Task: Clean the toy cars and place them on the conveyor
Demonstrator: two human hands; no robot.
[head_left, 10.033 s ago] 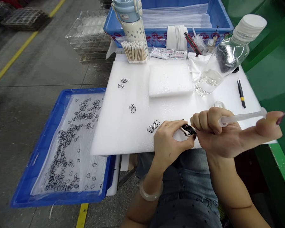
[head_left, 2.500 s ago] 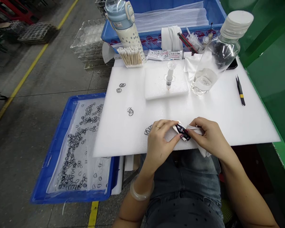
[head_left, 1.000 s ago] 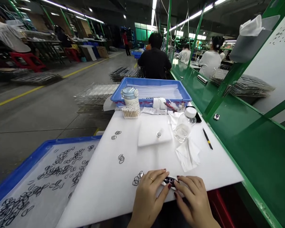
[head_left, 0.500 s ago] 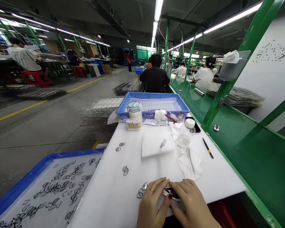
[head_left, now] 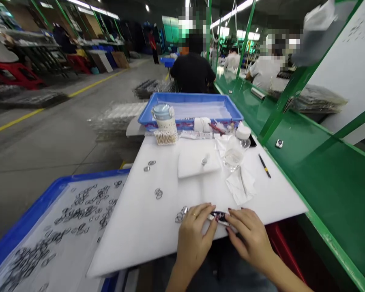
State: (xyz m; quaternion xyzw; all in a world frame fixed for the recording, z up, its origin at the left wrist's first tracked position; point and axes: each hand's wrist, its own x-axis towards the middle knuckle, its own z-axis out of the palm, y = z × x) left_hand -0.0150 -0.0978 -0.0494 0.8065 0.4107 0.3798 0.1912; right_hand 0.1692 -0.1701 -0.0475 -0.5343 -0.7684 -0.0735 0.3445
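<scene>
A small glossy black piece with a pale rim (head_left: 220, 216) lies between my hands near the front edge of the white board. Its exact kind is too small to make out. My left hand (head_left: 193, 235) pinches its left end with thumb and fingers. At the right end, my right hand (head_left: 250, 232) holds it with bent fingertips and thumb. Just left of my left hand lies a cluster of thin black oval rings (head_left: 181, 215), partly hidden by the fingers. More such rings (head_left: 158, 193) lie farther left on the board.
A white foam block (head_left: 197, 160), a clear bottle (head_left: 233, 156), crumpled tissue (head_left: 240, 184) and tweezers (head_left: 264, 165) lie beyond my hands. Cotton swabs (head_left: 166, 138) and a cup (head_left: 164, 117) stand before a blue tray (head_left: 146, 111). A ring-filled tray (head_left: 57, 184) sits lower left.
The view has tilted downward, showing more of the board's front edge. My hands have spread slightly apart, so more of the black piece between them shows.
</scene>
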